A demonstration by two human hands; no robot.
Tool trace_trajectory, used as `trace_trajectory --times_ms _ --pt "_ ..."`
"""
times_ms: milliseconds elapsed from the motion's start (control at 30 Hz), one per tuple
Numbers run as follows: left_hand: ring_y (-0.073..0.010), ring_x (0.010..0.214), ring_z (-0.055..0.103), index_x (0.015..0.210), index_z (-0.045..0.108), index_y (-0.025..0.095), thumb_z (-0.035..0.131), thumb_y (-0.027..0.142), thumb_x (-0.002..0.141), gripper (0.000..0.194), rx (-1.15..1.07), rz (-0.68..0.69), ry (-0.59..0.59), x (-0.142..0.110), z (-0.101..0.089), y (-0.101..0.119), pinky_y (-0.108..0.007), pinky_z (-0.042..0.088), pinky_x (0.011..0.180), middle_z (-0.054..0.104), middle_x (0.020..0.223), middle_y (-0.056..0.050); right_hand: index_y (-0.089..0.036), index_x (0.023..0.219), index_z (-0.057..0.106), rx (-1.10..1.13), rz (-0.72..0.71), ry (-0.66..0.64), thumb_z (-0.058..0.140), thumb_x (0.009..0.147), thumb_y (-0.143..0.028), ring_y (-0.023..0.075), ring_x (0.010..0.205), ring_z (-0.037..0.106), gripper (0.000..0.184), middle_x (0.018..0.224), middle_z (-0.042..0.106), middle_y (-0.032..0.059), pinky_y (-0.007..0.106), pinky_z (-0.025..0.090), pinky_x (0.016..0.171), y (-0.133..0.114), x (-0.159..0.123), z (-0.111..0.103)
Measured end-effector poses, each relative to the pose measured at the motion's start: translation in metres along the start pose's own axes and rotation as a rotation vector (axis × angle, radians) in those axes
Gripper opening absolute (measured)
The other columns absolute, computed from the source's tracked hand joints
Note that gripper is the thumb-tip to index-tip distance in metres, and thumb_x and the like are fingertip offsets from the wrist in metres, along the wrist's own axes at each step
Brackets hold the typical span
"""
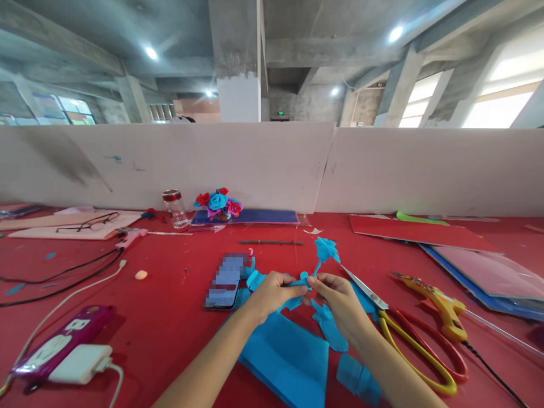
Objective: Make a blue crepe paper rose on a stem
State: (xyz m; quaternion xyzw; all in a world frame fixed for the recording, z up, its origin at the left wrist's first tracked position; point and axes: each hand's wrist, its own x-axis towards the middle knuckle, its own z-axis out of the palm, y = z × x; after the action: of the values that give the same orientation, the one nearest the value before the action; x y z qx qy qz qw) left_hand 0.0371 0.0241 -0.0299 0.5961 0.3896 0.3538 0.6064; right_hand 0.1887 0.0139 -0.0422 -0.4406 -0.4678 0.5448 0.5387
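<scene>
Between thumb and fingers, my left hand (276, 292) pinches a small blue strip (302, 280) that looks like crepe paper or thin foam. My right hand (338, 294) is closed on the thin blue stem of a paper flower (326, 249), whose ruffled blue head points up and away from me. The fingertips of both hands almost meet at the strip. Below them lies a folded blue sheet (289, 357), with blue cut pieces (329, 328) scattered around it. Scissors (403, 334) with one yellow and one red handle lie partly open beside my right forearm.
A phone (225, 283) lies left of my hands. At right are a yellow glue gun (437, 306) and stacked coloured sheets (488, 277). Farther back stand a flower arrangement (218, 204) and a glass jar (175, 209). A purple power strip (68, 340) with cables occupies the left.
</scene>
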Motion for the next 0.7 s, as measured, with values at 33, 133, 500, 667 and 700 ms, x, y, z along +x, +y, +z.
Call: trace_trajectory --times_ms 33,133,500,667,700 --pt "-0.0162 0.072 0.059 0.073 0.07 0.013 0.065 0.044 0.065 0.033 -0.014 -0.018 -0.016 -0.0005 -0.0005 0.0007 -0.027 0.043 0.073 0.069 0.068 -0.004 -0.016 0.061 0.062 0.022 0.003 -0.013 0.073 0.059 -0.042 0.0073 0.045 0.04 0.029 0.054 0.055 -0.0022 0.022 0.03 0.045 -0.0008 -0.0007 0.0001" --pt "-0.0152 0.069 0.059 0.072 0.07 0.012 0.067 0.045 0.063 0.034 -0.078 -0.08 -0.06 -0.0017 -0.0026 0.0026 -0.026 0.044 0.07 0.069 0.069 -0.006 -0.017 0.06 0.06 0.098 0.033 -0.078 0.071 0.062 -0.042 0.009 0.047 0.047 0.027 0.055 0.057 -0.0014 0.023 0.035 0.048 -0.0036 -0.003 0.0005" --pt "-0.0179 0.07 0.061 0.078 0.071 0.011 0.065 0.046 0.065 0.038 -0.097 -0.054 -0.12 0.0007 -0.0077 0.0021 -0.031 0.043 0.078 0.067 0.061 -0.006 -0.017 0.058 0.064 0.153 0.071 -0.163 0.073 0.062 -0.036 0.0111 0.054 0.051 0.022 0.058 0.058 -0.0002 0.024 0.04 0.053 -0.0073 -0.0047 -0.0001" --pt "-0.0181 0.075 0.06 0.066 0.071 0.013 0.065 0.044 0.065 0.031 -0.008 0.042 -0.071 -0.001 -0.0083 0.0028 -0.028 0.043 0.077 0.068 0.066 -0.006 -0.017 0.051 0.06 0.223 0.105 -0.086 0.073 0.061 -0.036 0.008 0.05 0.045 0.024 0.052 0.05 -0.0037 0.022 0.037 0.051 -0.0076 -0.0024 0.0005" --pt "-0.018 0.074 0.06 0.066 0.071 0.013 0.064 0.043 0.066 0.031 0.016 0.06 -0.062 -0.0014 -0.0076 0.0026 -0.028 0.043 0.075 0.069 0.067 -0.005 -0.017 0.05 0.059 0.251 0.11 -0.055 0.073 0.06 -0.035 0.0073 0.048 0.042 0.025 0.05 0.046 -0.0046 0.022 0.036 0.049 -0.007 -0.0014 0.0003"
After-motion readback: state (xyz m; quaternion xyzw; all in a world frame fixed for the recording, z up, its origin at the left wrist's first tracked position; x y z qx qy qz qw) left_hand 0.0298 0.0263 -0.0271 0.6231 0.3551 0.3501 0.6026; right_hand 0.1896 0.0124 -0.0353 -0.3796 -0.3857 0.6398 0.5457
